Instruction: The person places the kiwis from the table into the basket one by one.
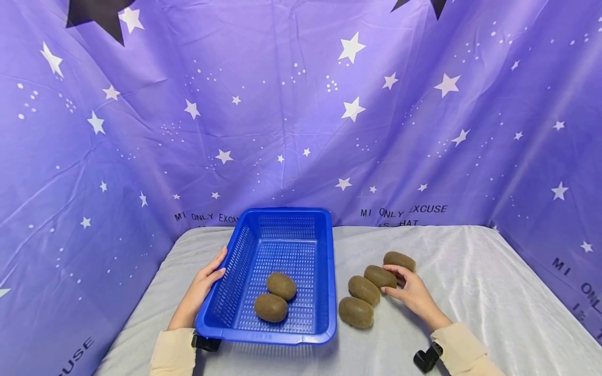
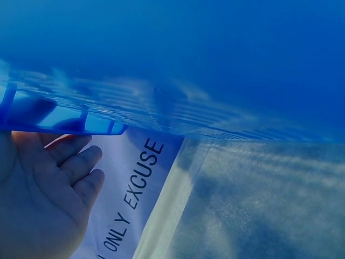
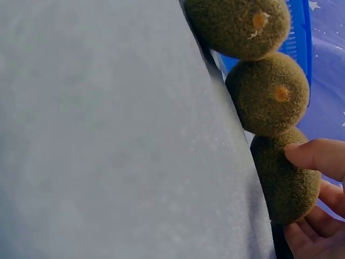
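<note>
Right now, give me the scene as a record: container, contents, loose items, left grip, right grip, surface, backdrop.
container: blue basket
contents: two kiwis
loose items: four kiwis, slanted row right of basket
left grip: touching basket's left rim
right grip: pinching second-farthest loose kiwi
surface: light grey cloth
backdrop: purple star-print fabric

A rectangular blue plastic basket [image 1: 270, 337] with slotted sides and base stands open side up on the worktop, left-hand fingers [image 1: 212, 275] touching its left rim. Inside, two brown, fuzzy, oval kiwifruit [image 1: 270, 308] lie on their sides, touching, toward the near end. To the basket's right, four more kiwifruit [image 1: 356, 312] lie in a slanting row running away from me; the nearest three touch, and right-hand fingers [image 3: 318, 156] pinch the third.
</note>
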`<control>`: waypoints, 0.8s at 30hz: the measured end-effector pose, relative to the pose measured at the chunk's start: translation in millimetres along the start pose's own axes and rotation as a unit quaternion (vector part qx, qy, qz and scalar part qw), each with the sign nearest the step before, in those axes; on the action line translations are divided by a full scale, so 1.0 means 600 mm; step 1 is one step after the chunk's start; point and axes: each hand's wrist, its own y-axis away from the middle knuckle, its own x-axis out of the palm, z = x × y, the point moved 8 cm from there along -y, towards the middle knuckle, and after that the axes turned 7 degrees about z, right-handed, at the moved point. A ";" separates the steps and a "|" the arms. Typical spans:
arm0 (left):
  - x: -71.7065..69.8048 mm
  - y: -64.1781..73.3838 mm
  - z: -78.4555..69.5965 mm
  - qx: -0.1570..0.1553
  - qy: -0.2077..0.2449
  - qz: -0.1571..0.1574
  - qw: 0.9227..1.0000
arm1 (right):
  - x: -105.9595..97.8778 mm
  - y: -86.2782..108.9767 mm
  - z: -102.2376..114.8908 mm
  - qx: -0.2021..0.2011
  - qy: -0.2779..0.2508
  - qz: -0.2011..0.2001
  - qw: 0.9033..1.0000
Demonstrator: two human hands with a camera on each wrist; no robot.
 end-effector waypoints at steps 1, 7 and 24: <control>0.000 0.000 0.000 -0.001 -0.001 0.000 1.000 | 0.000 0.000 0.000 0.002 0.000 0.000 1.000; 0.000 -0.001 0.000 -0.001 0.001 0.004 1.000 | 0.000 -0.002 -0.004 0.009 0.011 -0.004 1.000; 0.001 0.001 0.001 -0.006 -0.005 -0.003 1.000 | -0.010 -0.001 -0.001 0.015 0.080 -0.011 0.997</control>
